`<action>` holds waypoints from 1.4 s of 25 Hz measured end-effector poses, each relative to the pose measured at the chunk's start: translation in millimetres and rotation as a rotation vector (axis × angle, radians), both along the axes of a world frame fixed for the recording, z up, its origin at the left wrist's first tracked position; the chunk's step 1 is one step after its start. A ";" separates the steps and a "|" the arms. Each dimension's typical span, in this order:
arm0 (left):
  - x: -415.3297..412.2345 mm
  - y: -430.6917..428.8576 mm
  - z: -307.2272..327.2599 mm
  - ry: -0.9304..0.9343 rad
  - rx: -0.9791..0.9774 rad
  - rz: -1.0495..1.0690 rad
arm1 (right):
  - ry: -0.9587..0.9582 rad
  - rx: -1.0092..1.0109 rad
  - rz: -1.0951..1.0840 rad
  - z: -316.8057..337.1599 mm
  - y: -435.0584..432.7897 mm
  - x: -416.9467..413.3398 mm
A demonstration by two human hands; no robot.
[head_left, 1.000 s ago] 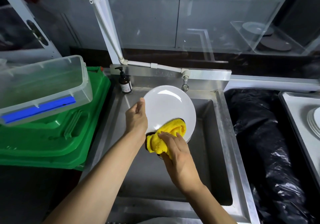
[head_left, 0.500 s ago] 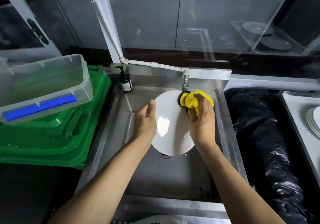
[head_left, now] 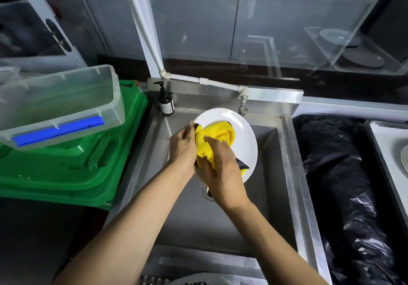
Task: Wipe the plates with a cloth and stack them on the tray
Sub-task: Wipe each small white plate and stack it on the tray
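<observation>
A white plate (head_left: 245, 143) is held tilted over the steel sink (head_left: 284, 174). My left hand (head_left: 182, 145) grips its left rim. A yellow cloth (head_left: 212, 140) with a dark underside lies bunched on the plate's face, and my right hand (head_left: 218, 172) grips it from below and presses it against the plate. At the far right edge a white tray (head_left: 386, 152) carries a stack of white plates (head_left: 405, 158), mostly cut off by the frame.
A dark soap pump bottle (head_left: 166, 101) stands at the sink's back left corner, a tap (head_left: 242, 105) at the back. Left of the sink a clear plastic bin (head_left: 61, 101) sits on green crates (head_left: 72, 170). A black plastic bag (head_left: 344, 185) lies between sink and tray.
The plate has turned so its face shows again. My right hand brought the cloth from the plate's upper right edge down onto its left middle, beside my left hand.
</observation>
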State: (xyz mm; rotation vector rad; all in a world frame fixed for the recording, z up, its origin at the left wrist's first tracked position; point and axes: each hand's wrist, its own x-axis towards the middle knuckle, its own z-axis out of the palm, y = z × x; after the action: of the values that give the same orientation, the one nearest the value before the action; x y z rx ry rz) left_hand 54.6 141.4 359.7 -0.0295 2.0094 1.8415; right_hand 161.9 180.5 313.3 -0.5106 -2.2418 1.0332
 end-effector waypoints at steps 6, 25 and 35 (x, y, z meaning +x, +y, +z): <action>-1.7 -11.6 25.3 0.236 -0.221 -0.124 | -0.080 0.013 0.136 -38.4 -23.6 44.8; 12.8 -3.5 27.2 0.361 -0.187 -0.200 | 0.009 -0.137 -0.343 -26.2 68.6 34.5; 4.9 4.5 31.2 0.198 -0.296 -0.015 | -0.028 0.379 -0.114 -34.6 -2.4 44.0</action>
State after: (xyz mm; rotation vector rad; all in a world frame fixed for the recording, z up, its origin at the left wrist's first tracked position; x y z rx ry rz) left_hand 59.5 145.8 390.9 0.0858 2.3971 1.5759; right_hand 205.9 178.0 278.7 -0.4808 -2.3280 0.5271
